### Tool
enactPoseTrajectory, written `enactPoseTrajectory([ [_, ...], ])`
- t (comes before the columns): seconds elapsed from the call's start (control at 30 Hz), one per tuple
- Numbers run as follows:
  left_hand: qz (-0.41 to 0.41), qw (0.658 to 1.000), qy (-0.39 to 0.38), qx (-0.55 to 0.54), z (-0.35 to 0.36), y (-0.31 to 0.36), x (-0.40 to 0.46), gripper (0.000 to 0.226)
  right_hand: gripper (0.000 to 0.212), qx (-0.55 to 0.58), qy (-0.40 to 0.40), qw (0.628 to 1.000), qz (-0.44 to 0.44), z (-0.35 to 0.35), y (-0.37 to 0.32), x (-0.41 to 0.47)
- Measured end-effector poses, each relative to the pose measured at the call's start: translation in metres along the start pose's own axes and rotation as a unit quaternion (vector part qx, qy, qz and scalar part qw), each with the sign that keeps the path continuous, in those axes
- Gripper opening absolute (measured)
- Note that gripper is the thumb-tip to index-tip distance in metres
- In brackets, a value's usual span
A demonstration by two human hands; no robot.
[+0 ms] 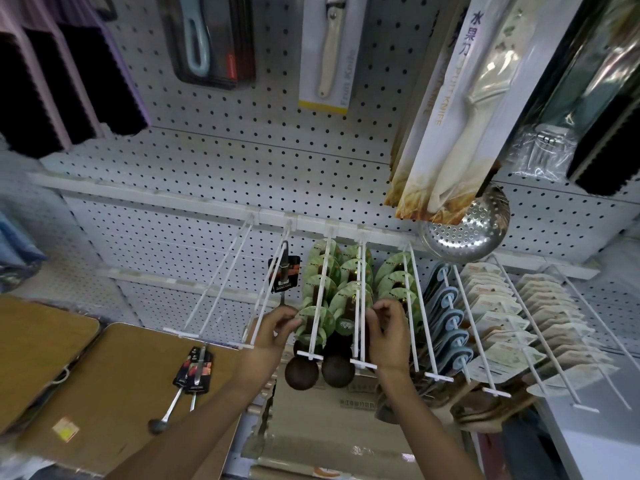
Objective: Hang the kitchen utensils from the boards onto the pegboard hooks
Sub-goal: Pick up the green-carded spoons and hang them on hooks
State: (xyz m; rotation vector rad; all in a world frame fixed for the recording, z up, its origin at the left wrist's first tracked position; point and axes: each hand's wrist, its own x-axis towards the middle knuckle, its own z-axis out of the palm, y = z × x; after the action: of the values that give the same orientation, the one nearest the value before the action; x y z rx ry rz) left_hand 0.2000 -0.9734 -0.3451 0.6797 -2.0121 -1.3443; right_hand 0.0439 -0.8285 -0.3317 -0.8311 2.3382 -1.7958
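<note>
Nearest you, two brown boards (104, 386) are lying side by side at lower left, and the right one is carrying a few carded metal spoons (194, 372), their black-and-orange cards stacked and the long handles pointing toward you. A cardboard box (332, 427) is sitting below your arms. Your left hand (273, 336) is pinching the edge of a round green card (316, 322) on a white hook (318, 299), fingers curled on it. Your right hand (388, 336) is curling its fingers at the neighbouring hook (360, 299); you cannot tell whether that grip is holding anything. Two dark wooden ladle bowls (318, 372) are hanging beneath the green cards. One carded spoon (284, 271) is already hanging on the hook to the left. Behind, the white pegboard (242, 161) is rising, with packaged fruit knives (329, 53) and a steel skimmer (471, 230) hanging higher up.
</note>
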Motion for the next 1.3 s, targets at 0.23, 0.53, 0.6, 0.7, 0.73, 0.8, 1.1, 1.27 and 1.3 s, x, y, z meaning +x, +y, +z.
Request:
enactPoseTrajectory([
  [0.23, -0.013, 0.999, 0.04, -0.018, 0.003, 0.006, -0.003, 0.015, 0.017, 0.009, -0.037, 0.999, -0.003, 0.0, 0.012, 0.005],
  [0.53, -0.023, 0.993, 0.105, 0.046, 0.008, -0.006, -0.01, 0.014, 0.023, 0.094, -0.019, 0.995, 0.039, -0.003, -0.003, -0.003],
  [0.6, -0.016, 0.993, 0.112, 0.039, 0.007, -0.006, -0.007, 0.013, 0.02, 0.086, -0.027, 0.995, 0.053, -0.006, -0.003, -0.008],
  [0.7, -0.015, 0.994, 0.104, 0.006, 0.009, 0.004, -0.005, 0.012, 0.015, 0.018, -0.041, 0.999, 0.029, -0.007, 0.004, -0.02],
  [0.73, -0.025, 0.996, 0.09, -0.015, 0.01, 0.008, -0.003, 0.018, 0.015, 0.022, -0.032, 0.999, 0.016, -0.006, 0.007, -0.023],
  [0.8, -0.037, 0.997, 0.057, -0.039, 0.014, 0.008, 0.005, 0.028, 0.015, 0.018, -0.012, 1.0, 0.009, -0.002, 0.013, -0.026],
  [1.1, -0.054, 0.996, 0.026, -0.063, 0.017, 0.007, 0.011, 0.028, 0.019, 0.01, -0.012, 1.0, -0.002, -0.002, 0.007, -0.028],
  [1.27, -0.061, 0.995, 0.027, -0.078, 0.017, 0.0, 0.011, 0.018, 0.023, -0.008, -0.006, 1.0, -0.029, -0.003, 0.002, -0.03],
  [1.3, -0.062, 0.994, 0.023, -0.084, 0.016, -0.002, 0.01, 0.014, 0.023, -0.013, -0.003, 0.999, -0.031, -0.003, 0.002, -0.03],
])
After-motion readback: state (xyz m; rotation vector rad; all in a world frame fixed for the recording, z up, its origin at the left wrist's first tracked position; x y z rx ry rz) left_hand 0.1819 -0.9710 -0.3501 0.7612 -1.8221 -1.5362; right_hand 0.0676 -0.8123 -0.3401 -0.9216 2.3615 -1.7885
